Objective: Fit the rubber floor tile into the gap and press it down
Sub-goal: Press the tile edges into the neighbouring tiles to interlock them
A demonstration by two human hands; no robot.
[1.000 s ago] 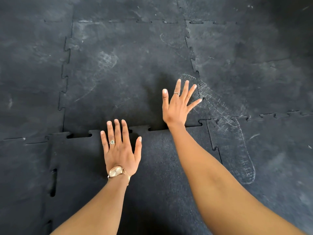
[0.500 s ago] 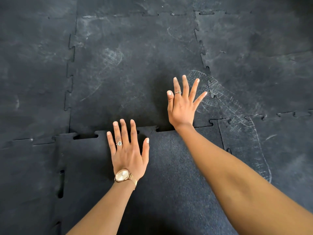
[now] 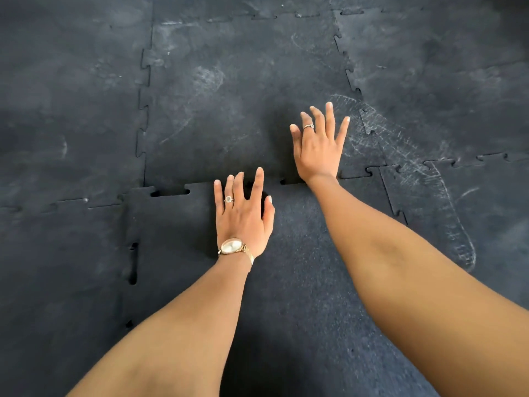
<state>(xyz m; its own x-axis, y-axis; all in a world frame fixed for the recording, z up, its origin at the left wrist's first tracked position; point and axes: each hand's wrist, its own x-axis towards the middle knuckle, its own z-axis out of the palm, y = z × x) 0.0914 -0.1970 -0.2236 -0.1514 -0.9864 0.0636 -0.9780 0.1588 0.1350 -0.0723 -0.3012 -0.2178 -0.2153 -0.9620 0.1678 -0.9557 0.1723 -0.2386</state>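
While both hands (image 3: 317, 147) lie flat, fingers splayed, dark speckled tile (image 3: 286, 282) sits w/ seam slots unseated.

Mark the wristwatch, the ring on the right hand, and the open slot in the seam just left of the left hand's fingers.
wristwatch (image 3: 231, 247), head view, on the dial face.
ring on the right hand (image 3: 308, 126), head view, on the band across the finger.
open slot (image 3: 170, 192), head view, in the middle of the dark gap.

Soft daylight is falling evenly on the dark floor (image 3: 86, 138), no glare showing. Hands are casting faint shadows just left of them. Wide lens is bending seams (image 3: 144, 110) at edges. Forearms (image 3: 429, 296) are blurring slightly near the bottom.
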